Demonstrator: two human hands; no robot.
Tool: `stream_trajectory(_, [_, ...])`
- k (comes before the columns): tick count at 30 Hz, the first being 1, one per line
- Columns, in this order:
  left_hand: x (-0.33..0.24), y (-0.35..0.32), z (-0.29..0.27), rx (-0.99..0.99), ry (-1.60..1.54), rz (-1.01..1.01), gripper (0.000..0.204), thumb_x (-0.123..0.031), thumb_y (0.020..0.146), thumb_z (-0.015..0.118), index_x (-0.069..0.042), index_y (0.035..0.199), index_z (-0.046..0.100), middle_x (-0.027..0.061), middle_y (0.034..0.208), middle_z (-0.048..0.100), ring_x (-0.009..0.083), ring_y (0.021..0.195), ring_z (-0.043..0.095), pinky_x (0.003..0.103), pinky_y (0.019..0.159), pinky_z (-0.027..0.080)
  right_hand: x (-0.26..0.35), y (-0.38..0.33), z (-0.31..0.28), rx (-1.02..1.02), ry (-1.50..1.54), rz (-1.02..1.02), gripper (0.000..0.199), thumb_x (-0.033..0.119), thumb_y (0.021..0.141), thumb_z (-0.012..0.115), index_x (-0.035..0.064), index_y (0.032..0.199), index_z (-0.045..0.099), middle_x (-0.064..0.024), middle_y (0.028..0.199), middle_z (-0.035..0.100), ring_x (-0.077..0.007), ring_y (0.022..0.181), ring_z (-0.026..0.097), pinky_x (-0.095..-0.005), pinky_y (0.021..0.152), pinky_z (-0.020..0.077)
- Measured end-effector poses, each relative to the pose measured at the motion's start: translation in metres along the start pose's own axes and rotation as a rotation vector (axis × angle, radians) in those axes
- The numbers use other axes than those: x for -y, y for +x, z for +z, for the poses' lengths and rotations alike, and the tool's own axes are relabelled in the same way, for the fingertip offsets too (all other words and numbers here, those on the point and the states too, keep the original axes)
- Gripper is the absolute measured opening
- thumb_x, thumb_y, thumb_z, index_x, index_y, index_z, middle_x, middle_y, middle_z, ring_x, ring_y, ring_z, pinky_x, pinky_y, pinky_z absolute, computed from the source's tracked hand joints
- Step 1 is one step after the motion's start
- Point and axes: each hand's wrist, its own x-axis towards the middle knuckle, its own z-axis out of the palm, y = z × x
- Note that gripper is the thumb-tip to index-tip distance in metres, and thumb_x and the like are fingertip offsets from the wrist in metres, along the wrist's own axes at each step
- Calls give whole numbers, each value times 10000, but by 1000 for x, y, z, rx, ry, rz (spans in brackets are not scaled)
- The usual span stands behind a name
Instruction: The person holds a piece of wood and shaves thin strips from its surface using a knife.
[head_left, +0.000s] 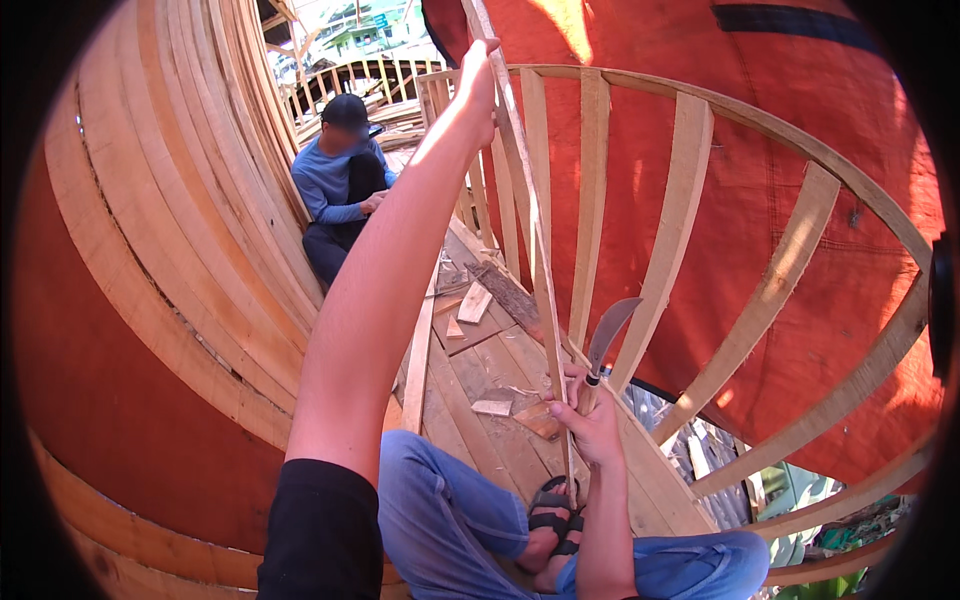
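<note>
The left hand (478, 85) grips the long thin wooden strip (535, 250) up at 12 o'clock; the right hand (590, 420) holds a curved knife (608, 335) against it at 5 o'clock. A slipping blade could nick the sandalled foot (552, 515) below.

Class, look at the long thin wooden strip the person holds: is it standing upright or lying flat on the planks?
Upright, slightly tilted. The left hand grips the wooden strip high up; its foot rests by the sandal.
</note>
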Motion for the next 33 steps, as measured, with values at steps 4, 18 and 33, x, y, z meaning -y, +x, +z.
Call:
stream_trajectory(4, [40, -79, -2, -46, -49, -63, 767, -585, 850, 524, -17, 1357, 433, 157, 1306, 492, 242, 1153, 490, 437, 983, 349, 11, 9, -6, -34, -38, -23, 345, 76, 775, 765, 102, 750, 422, -127, 1246, 536, -168, 947, 607, -316, 803, 517])
stream_trajectory(18, [186, -216, 64, 430, -524, -193, 611, -488, 1044, 217, -5, 923, 570, 131, 949, 623, 199, 770, 658, 295, 651, 527, 46, 26, -21, -69, -332, -249, 316, 89, 821, 743, 73, 757, 434, -127, 1228, 544, -157, 1029, 564, -310, 821, 468])
stream_trajectory(33, [239, -224, 43, 83, -294, -81, 578, -438, 1048, 309, -56, 652, 486, 1, 559, 476, 94, 480, 494, 239, 427, 397, 44, 26, -53, -262, -323, -381, 307, 49, 826, 726, 59, 747, 429, -135, 1227, 510, -272, 1010, 643, -420, 818, 584])
